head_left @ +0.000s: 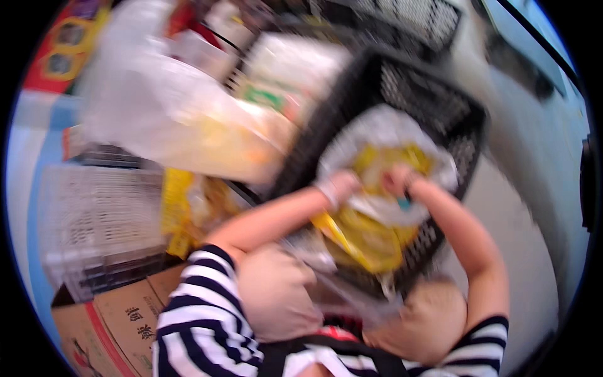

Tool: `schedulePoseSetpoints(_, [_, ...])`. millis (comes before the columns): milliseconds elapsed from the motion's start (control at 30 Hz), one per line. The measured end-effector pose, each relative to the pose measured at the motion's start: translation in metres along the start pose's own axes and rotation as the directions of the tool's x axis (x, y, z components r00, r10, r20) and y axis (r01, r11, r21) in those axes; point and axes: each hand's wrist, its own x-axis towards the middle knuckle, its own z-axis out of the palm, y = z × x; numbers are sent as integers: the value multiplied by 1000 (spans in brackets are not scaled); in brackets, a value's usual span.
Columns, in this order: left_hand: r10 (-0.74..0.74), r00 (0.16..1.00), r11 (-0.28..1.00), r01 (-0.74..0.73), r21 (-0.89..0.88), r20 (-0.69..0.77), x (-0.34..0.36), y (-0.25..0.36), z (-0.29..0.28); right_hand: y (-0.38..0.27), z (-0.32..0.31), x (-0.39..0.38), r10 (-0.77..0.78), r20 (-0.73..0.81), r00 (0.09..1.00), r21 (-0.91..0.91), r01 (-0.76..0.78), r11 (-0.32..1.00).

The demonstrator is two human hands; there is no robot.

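Note:
The picture is blurred by motion. My left hand (339, 186) and my right hand (400, 179) both grip a clear plastic bag (383, 135) filled with yellow packets, inside a black perforated crate (408, 81). More yellow packets (367, 239) lie lower in the crate, just under my wrists. My forearms reach in from below, with striped sleeves at the shoulders.
A large clear bag of pale yellow goods (188, 125) lies to the left. A white wire basket (94, 213) and a brown cardboard box (113, 320) stand at the lower left. Another black crate (414, 19) sits behind. Grey floor (534, 207) lies to the right.

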Motion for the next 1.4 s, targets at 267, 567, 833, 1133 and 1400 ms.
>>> schedulePoseSetpoints(267, [-80,996,996,82,35,-50,-15,19,-47,-21,-33,-4,150,30,988,-225,-140,964])
schedulePoseSetpoints(567, [20,1000,984,-16,176,-19,-14,28,-44,-40,-46,48,-408,78,910,-605,368,706])
schedulePoseSetpoints(833, [15,1000,948,-16,316,5,-7,8,-25,-27,-21,74,-501,245,830,-628,530,570])
schedulePoseSetpoints(1133, [-137,987,966,115,232,82,-5,18,-33,-24,-6,84,-625,327,709,-616,662,428])
schedulePoseSetpoints(1400, [-52,998,974,42,223,37,-5,26,-34,-15,-12,79,-678,281,679,-633,662,401])
